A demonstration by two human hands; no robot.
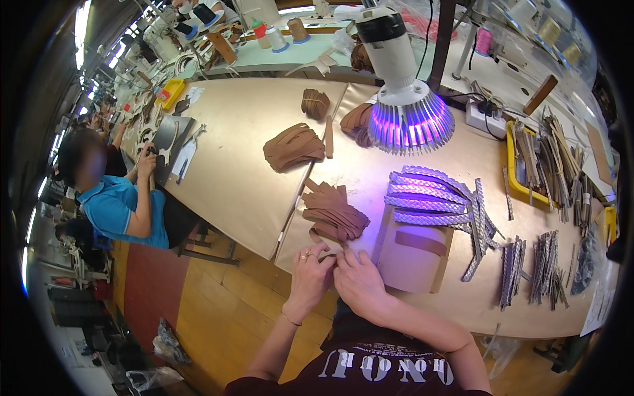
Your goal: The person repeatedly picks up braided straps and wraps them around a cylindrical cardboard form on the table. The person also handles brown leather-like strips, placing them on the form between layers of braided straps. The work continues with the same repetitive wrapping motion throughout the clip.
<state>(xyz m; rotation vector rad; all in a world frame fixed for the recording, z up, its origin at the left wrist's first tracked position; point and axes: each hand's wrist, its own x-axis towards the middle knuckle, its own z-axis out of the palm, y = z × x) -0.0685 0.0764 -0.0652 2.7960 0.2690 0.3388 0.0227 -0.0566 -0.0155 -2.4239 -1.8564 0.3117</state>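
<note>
At the table's near edge my left hand (pixel 310 269) and my right hand (pixel 360 277) are close together, fingers pinched on a thin brown strip (pixel 323 236). Part of the strip is hidden by my fingers. Just beyond them lies a loose pile of brown strips (pixel 340 214). To the right of my hands a flat tan board (pixel 409 274) bears one brown strip (pixel 421 241) and the near ends of several grey braided straps (pixel 422 198). A white lamp with a finned head (pixel 409 119) throws violet light over the straps.
Brown strip bundles (pixel 294 146) lie farther back. Bunches of braided straps (pixel 545 264) and a yellow tray (pixel 512 165) of thin strips are at the right. A co-worker in a blue shirt (pixel 122 208) sits at the table's left side, with a dark board (pixel 173 142) before them.
</note>
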